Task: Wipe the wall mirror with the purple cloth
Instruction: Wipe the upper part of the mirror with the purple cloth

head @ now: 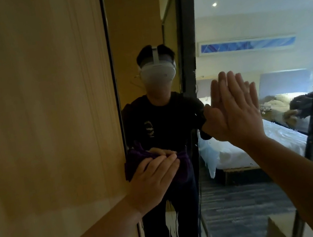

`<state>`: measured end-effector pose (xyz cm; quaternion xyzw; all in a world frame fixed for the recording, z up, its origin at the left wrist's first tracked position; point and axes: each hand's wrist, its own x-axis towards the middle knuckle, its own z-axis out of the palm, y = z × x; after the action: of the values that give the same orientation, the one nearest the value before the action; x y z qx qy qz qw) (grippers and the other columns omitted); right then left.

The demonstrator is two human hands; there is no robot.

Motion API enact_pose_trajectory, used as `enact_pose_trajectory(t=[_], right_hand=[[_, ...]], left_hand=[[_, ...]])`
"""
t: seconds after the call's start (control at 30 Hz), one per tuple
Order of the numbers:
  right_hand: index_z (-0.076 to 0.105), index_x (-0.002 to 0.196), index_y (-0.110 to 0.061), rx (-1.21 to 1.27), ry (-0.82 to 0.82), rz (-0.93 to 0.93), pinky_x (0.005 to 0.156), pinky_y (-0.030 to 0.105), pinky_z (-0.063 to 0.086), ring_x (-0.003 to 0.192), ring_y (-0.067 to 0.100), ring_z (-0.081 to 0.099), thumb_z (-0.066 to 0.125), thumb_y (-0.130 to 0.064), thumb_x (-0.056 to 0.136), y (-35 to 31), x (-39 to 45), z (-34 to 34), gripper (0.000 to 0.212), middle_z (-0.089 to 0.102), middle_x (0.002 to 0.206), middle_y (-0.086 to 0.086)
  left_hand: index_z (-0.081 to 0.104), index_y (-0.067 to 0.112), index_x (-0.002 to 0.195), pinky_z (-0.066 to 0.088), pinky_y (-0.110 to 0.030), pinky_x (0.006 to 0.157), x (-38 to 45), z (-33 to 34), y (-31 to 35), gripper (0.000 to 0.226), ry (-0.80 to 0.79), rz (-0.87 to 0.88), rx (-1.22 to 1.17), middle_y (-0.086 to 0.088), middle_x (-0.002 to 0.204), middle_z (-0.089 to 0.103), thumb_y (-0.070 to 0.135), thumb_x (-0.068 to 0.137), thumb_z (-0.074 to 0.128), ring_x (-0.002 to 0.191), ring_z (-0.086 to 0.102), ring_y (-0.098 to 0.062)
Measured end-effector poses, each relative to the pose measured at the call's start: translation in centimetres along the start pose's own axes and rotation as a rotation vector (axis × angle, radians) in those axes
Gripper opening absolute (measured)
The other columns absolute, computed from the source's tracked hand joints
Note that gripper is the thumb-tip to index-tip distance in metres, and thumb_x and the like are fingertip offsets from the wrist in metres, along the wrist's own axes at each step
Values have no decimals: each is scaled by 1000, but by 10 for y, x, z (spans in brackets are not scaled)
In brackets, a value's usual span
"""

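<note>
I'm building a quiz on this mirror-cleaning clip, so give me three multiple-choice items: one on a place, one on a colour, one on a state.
1. Where on the wall mirror is the cloth?
A. by its left edge
B. top right corner
C. centre

2. What colour is the cloth?
A. white
B. purple
C. yellow

3. How is the right hand set?
A. fist
B. gripping the cloth
C. flat, fingers straight

Key: 1 A, the left hand presses it beside the wooden panel. 2 B, its folds show purple. 3 C, the palm meets its reflection on the glass.
</note>
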<state>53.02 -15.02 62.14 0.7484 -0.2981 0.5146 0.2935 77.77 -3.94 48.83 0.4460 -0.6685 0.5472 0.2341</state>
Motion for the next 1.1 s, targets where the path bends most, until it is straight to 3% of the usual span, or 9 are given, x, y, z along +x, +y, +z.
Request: enact_pose_trajectory(t=[0.23,0.4,0.6,0.73,0.87,1.1], right_hand=[[-1,155,-10,-164,-114,169,122,53,-3,153,28,-6,27,-47,103,46,-11,-12,69,-2,165,14],[8,156,-5,-193,-154,131,122,53,-3,152,34,0,9,-57,102,51,-10,-9,75,-1,164,15],[7,156,-7,-192,-161,127,121,57,3,152,35,2,8,-57,102,54,-12,-5,74,-1,165,13],[9,156,-6,-175,-117,108,122,54,0,152,35,3,10,-57,103,56,-12,-3,73,2,164,14],[17,155,-4,-73,-75,71,122,57,5,152,34,7,13,-50,104,59,-14,-14,69,13,163,18],[18,154,-6,-47,-40,-7,123,53,5,151,34,10,18,-43,107,100,-27,-22,60,14,163,17]], left_hand=[[48,9,137,40,-42,92,126,-41,-60,47,234,-132,-24,-8,130,62,17,93,59,115,51,-26],[53,8,137,38,-41,97,248,-64,-100,44,335,-119,35,-7,132,60,22,96,57,117,53,-28],[55,11,137,41,-40,102,335,-65,-102,45,317,-71,123,-4,137,59,27,95,56,125,55,-25],[41,9,148,29,-45,114,321,-48,-82,52,153,-81,91,-9,154,40,35,102,39,143,35,-29],[29,9,153,19,-46,119,263,-29,-37,56,76,-67,94,-11,160,27,39,105,30,148,24,-29],[24,8,155,25,-46,118,143,16,55,65,25,-79,98,-12,161,26,36,102,48,149,22,-29]])
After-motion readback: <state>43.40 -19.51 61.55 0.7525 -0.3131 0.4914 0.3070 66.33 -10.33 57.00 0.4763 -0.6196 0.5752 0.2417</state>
